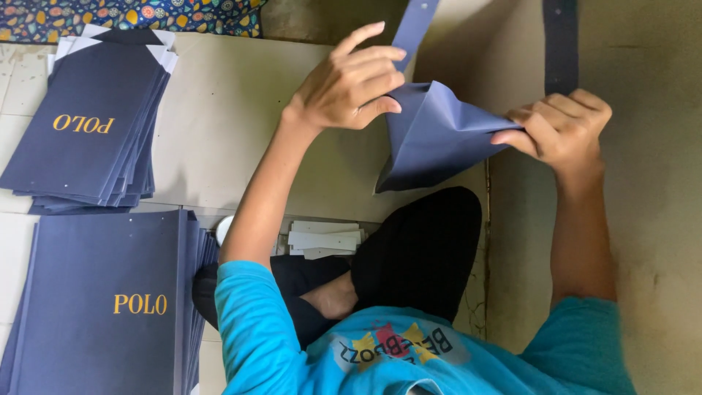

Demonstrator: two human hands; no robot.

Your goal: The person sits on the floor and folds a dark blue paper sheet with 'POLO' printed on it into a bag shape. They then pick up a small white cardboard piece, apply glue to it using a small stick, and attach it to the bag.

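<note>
Matt navy paper bag (431, 139); rough grey cardboard sheet (219, 124)

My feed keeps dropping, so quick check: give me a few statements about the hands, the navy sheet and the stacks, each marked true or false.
1. Both hands grip the folded navy paper sheet. True: the left hand holds its left edge, the right hand its right corner.
2. The sheet lies flat on the floor. False: it is held up, creased into a pocket shape.
3. Two stacks of navy sheets lie to the person's left. True.
4. The small white card strips are in the right hand. False: they lie on the floor by the knee.
5. The stacks are red. False: navy with gold lettering.
</note>
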